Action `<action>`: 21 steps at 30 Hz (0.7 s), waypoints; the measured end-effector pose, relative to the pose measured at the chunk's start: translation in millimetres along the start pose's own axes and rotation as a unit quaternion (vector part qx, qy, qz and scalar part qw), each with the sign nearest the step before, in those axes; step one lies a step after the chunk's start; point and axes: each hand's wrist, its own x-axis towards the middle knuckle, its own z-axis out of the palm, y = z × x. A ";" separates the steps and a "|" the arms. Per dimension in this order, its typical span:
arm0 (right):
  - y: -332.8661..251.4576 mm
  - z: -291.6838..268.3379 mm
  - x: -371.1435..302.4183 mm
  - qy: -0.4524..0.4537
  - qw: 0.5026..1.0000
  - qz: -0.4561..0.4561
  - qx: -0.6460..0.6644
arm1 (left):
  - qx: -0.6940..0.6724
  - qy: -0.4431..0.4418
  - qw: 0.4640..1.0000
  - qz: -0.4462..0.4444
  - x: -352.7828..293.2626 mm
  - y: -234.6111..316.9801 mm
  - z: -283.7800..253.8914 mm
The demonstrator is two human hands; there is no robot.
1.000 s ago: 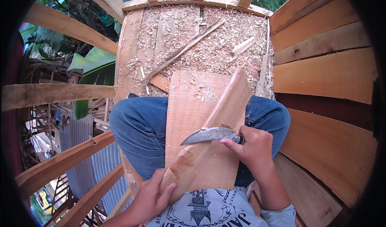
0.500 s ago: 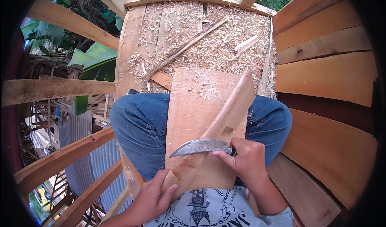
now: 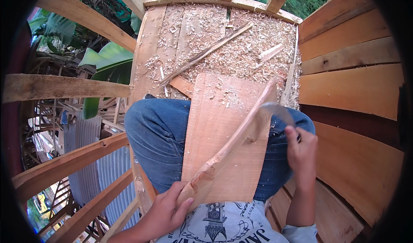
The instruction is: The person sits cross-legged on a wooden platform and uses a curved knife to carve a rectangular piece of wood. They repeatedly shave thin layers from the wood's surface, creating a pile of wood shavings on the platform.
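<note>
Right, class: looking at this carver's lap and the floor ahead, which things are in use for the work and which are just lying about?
In use:
- wooden piece, gripped at its near end by the left hand
- curved knife, in the right hand
- board across the lap

Lying about:
- long stick
- short offcut
- wood shavings on the plank floor

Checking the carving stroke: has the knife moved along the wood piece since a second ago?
Yes. The right hand has carried the curved knife from mid-stick up toward the far tip of the wood piece, over the flat board.

One knife [image 3: 278,112], two wooden sticks [image 3: 232,144]
</note>
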 end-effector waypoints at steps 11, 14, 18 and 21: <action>-25.7 16.3 -43.3 -0.051 0.978 -0.194 -0.055 | 0.044 0.016 0.997 0.053 -0.7 0.8 10.8; -23.9 12.6 -37.5 -0.051 0.978 -0.190 -0.074 | 0.019 0.013 0.999 0.040 -1.7 7.4 12.1; -2.1 10.7 -20.1 0.047 0.988 -0.119 -0.082 | 0.038 0.013 0.997 0.064 -2.8 6.1 12.6; 21.3 -9.4 5.1 0.066 0.994 0.015 -0.088 | 0.045 0.013 0.997 0.069 -5.6 0.3 11.8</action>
